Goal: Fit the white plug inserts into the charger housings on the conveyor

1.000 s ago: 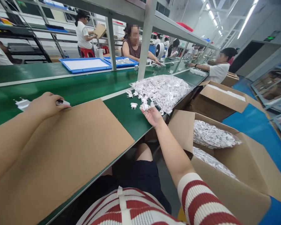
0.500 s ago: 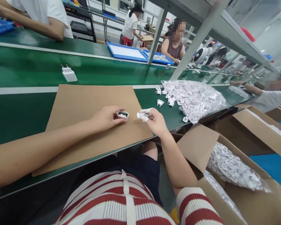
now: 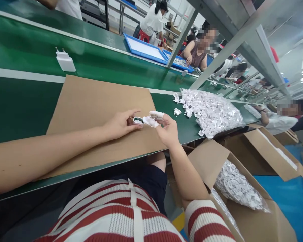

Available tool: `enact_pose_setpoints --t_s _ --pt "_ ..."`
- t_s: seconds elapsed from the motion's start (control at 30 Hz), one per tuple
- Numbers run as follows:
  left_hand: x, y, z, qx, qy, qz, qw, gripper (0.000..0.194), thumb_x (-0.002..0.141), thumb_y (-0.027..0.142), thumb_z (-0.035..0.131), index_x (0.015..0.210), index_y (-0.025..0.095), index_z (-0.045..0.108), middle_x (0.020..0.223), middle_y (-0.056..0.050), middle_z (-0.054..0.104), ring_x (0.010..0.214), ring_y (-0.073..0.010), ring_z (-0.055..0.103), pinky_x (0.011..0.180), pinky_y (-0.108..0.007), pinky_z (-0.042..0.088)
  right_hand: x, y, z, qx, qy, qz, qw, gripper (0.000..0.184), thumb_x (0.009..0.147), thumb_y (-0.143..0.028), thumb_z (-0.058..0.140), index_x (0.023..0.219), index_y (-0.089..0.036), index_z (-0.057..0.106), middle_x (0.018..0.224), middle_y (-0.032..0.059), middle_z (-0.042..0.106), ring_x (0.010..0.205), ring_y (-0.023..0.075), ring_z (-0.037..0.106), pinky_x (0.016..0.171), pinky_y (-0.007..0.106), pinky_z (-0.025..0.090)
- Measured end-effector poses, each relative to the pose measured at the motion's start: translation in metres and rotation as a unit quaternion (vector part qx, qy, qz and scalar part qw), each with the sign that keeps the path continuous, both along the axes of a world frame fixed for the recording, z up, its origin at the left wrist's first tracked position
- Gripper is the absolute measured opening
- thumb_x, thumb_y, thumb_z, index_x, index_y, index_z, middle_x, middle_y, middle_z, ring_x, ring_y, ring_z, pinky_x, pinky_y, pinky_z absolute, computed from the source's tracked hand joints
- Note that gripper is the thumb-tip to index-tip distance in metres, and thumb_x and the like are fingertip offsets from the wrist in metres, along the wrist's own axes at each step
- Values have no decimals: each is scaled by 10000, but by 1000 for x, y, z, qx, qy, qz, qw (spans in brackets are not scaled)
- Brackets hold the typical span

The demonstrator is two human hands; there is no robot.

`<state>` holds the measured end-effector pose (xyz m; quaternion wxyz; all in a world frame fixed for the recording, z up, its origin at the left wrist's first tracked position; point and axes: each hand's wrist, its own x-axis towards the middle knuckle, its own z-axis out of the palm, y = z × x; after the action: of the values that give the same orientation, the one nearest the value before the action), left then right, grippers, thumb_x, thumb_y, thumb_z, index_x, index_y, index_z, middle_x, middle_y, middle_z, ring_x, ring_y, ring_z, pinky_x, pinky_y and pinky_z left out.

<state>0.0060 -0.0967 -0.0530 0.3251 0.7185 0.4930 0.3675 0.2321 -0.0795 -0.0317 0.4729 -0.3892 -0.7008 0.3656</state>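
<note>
Over a brown cardboard sheet (image 3: 101, 101), my left hand (image 3: 120, 124) grips a white charger housing (image 3: 137, 123) between thumb and fingers. Its open end faces right and shows a dark green inside. My right hand (image 3: 168, 129), with white covers on its thumb and finger, pinches a small white plug cap (image 3: 147, 120) right at that open end. The fingers partly cover the cap, and I cannot tell whether it sits inside the housing.
A clear bag of white plug caps (image 3: 214, 112) lies on the right, with several loose caps (image 3: 177, 112) beside it. One charger (image 3: 65, 61) is on the green belt. An open carton (image 3: 209, 161) stands lower right. Co-workers sit across the line.
My right hand has brought the plug cap leftward to the housing's open end, closing the gap between them. My left hand still holds the housing. The head view has tilted.
</note>
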Motion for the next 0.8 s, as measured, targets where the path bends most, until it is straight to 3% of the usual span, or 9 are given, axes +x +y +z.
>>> enact_pose_setpoints --t_s 0.2,0.53,0.7,0.8 --pt "0 0 -1 13 -34 -29 999 696 879 537 731 1469 230 524 1038 -25 729 733 -185 635 702 -319 504 -18 5 6 138 -90 56 985 344 921 -159 566 1203 -251 740 1152 54 752 1058 200 721 987 378 604" --pt "0 -4 4 15 -20 -40 999 598 903 476 705 1423 212 576 901 5 697 706 -164 599 677 -294 466 -20 5 11 185 -246 72 949 426 823 -59 477 1154 -213 696 1112 80 741 1065 248 679 943 402 574" --pt "1 -7 10 24 58 -29 998 346 1001 430 566 1174 160 695 887 13 667 754 -145 567 728 -291 434 -23 2 17 177 -279 63 942 450 762 -35 467 1111 -224 680 1113 77 732 1098 264 664 971 411 553" --pt "2 -7 14 50 180 -2 982 329 1007 461 574 982 152 687 900 -9 660 816 -169 570 723 -298 408 -24 2 18 159 -278 64 945 479 724 -13 459 1097 -235 662 1109 65 727 1077 253 665 930 386 561"
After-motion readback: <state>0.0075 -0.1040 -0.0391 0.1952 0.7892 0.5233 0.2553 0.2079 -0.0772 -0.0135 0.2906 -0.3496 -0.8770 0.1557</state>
